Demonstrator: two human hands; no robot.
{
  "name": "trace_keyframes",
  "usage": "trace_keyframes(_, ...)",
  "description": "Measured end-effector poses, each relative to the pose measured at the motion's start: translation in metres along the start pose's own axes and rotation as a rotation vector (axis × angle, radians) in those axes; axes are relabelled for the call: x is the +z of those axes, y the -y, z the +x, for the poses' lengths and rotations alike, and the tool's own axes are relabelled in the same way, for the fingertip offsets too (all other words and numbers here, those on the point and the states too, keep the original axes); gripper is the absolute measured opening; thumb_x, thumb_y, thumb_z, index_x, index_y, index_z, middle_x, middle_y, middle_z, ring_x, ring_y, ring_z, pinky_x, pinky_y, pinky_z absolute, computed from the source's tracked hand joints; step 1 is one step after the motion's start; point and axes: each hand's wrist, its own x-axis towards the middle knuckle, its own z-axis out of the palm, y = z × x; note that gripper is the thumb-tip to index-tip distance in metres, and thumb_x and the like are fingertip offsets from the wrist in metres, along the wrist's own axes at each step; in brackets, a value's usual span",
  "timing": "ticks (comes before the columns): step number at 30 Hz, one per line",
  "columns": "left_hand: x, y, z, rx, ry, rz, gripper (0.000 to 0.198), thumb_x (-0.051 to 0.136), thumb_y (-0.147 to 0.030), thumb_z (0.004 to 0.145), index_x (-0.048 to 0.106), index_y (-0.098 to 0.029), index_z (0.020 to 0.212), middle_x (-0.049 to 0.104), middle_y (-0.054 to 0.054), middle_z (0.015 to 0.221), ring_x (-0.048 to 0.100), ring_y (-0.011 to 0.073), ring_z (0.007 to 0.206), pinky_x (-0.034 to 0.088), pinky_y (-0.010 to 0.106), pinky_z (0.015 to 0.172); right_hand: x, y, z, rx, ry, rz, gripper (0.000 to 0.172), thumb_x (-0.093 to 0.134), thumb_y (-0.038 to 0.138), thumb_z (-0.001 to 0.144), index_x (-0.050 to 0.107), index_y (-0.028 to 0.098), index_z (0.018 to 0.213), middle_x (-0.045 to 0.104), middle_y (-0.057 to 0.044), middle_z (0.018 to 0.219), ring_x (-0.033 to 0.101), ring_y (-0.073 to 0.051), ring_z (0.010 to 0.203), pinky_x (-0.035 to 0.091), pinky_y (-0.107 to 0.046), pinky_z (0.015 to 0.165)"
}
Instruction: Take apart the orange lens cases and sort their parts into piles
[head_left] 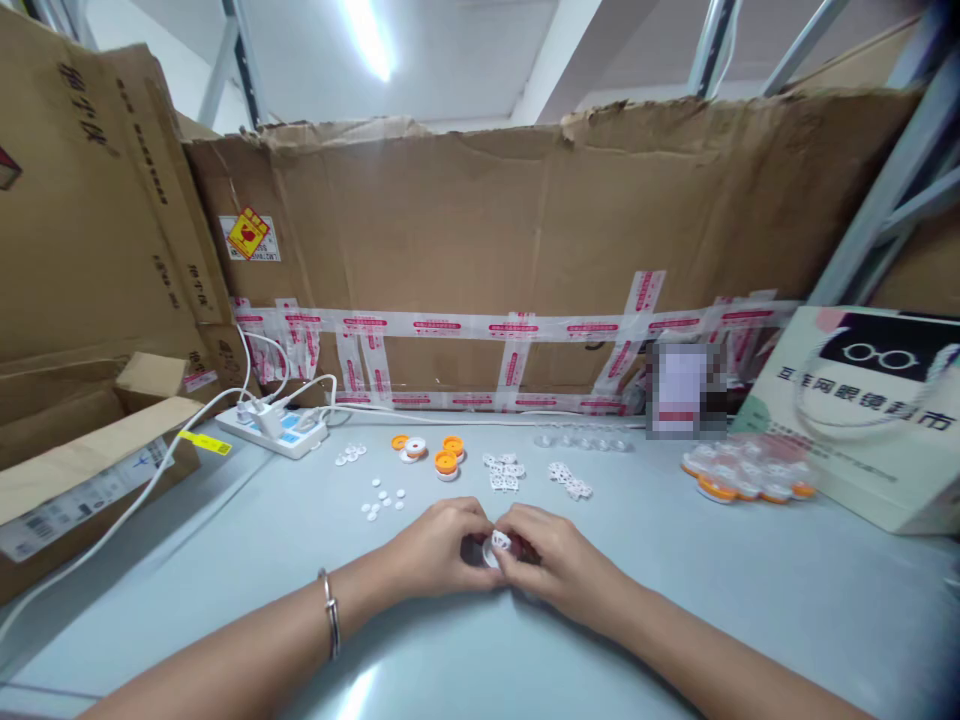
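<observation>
My left hand [439, 545] and my right hand [551, 560] meet at the middle of the pale table [675, 600], fingers curled together round a small white round part [499, 545]. A bracelet sits on my left wrist. Just beyond the hands lie loose small white discs [382, 500], orange and white spools [442, 455], white lattice-shaped pieces [504, 472] and a row of clear caps [581, 438].
A white power strip [274, 428] with cables lies at the back left, beside an open cardboard box [90, 470]. A taped cardboard wall [525, 250] closes the back. A pile of orange and white spools [746, 470] sits by a printed paper bag [870, 410] at right.
</observation>
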Motion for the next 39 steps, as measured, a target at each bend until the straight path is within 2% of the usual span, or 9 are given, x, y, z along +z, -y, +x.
trace_keyframes(5,0.0,-0.001,0.0,-0.049,-0.057,0.038,0.014,0.064,-0.026,0.065,0.062,-0.013,0.071,0.053,0.0,0.068,0.05,0.0116,0.062,0.038,0.019,0.058,0.012,0.002,-0.002,0.045,-0.203,0.051,0.012,0.044,0.019,0.081,0.048,0.019,0.07,0.047,0.002,0.061,0.046,-0.011,0.054,0.036,-0.02,0.052)
trace_keyframes(9,0.002,0.0,-0.001,-0.018,-0.054,0.068,0.019,0.062,-0.03,0.067,0.065,-0.014,0.077,0.057,0.003,0.073,0.053,0.0136,0.066,0.041,0.022,0.064,0.007,0.004,0.001,0.052,-0.311,0.155,0.014,0.041,0.027,0.084,0.05,0.019,0.076,0.053,0.0,0.068,0.05,-0.013,0.062,0.041,-0.022,0.059)
trace_keyframes(13,0.002,-0.002,-0.002,-0.002,-0.08,0.091,0.019,0.06,-0.028,0.07,0.066,-0.015,0.083,0.059,0.005,0.077,0.055,0.0159,0.072,0.042,0.024,0.069,-0.001,0.001,0.007,0.15,-0.298,0.378,0.017,0.044,0.033,0.084,0.053,0.019,0.088,0.06,-0.004,0.083,0.057,-0.016,0.079,0.045,-0.027,0.073)
trace_keyframes(17,-0.006,-0.006,-0.003,-0.043,-0.071,-0.004,0.038,0.067,-0.041,0.067,0.064,-0.016,0.095,0.062,0.006,0.083,0.057,0.0177,0.076,0.043,0.026,0.07,-0.002,-0.005,0.013,0.235,-0.31,0.614,0.026,0.047,0.041,0.081,0.055,0.018,0.092,0.062,-0.004,0.082,0.059,-0.017,0.078,0.047,-0.029,0.075)
trace_keyframes(19,-0.009,-0.006,-0.001,-0.084,-0.163,-0.086,0.04,0.065,-0.043,0.07,0.063,-0.017,0.1,0.063,0.006,0.088,0.057,0.0183,0.08,0.043,0.028,0.074,-0.002,-0.007,0.014,0.252,-0.32,0.666,0.031,0.05,0.044,0.078,0.057,0.018,0.093,0.061,-0.003,0.075,0.058,-0.017,0.072,0.047,-0.029,0.072)
trace_keyframes(23,-0.009,-0.004,0.003,-0.135,-0.412,-0.271,0.029,0.05,-0.033,0.083,0.061,-0.019,0.107,0.063,0.007,0.1,0.056,0.0182,0.092,0.044,0.03,0.081,0.0,-0.006,0.015,0.263,-0.258,0.737,0.033,0.056,0.043,0.074,0.061,0.018,0.094,0.061,-0.001,0.072,0.056,-0.015,0.069,0.047,-0.028,0.069)
trace_keyframes(28,0.0,-0.007,0.005,-0.035,-0.43,-0.39,0.024,0.05,-0.023,0.083,0.064,-0.019,0.102,0.064,0.006,0.096,0.058,0.0176,0.089,0.045,0.031,0.083,0.003,-0.002,0.015,0.317,-0.15,0.779,0.024,0.059,0.038,0.072,0.067,0.016,0.077,0.061,0.0,0.061,0.056,-0.013,0.062,0.045,-0.025,0.063)
trace_keyframes(32,-0.001,-0.009,0.005,-0.043,-0.465,-0.388,0.018,0.054,-0.02,0.081,0.066,-0.017,0.094,0.066,0.005,0.093,0.06,0.0172,0.088,0.047,0.029,0.081,0.002,-0.005,0.016,0.419,-0.214,0.807,0.024,0.066,0.038,0.065,0.066,0.015,0.058,0.062,0.0,0.055,0.056,-0.012,0.055,0.046,-0.024,0.059)
trace_keyframes(39,-0.004,-0.004,0.003,0.166,-0.51,-0.13,0.017,0.051,-0.016,0.082,0.061,-0.016,0.095,0.066,0.006,0.086,0.06,0.0149,0.08,0.049,0.028,0.075,-0.006,0.003,0.015,0.475,-0.168,1.042,0.033,0.066,0.048,0.063,0.069,0.015,0.066,0.066,-0.002,0.064,0.062,-0.014,0.064,0.051,-0.027,0.068)
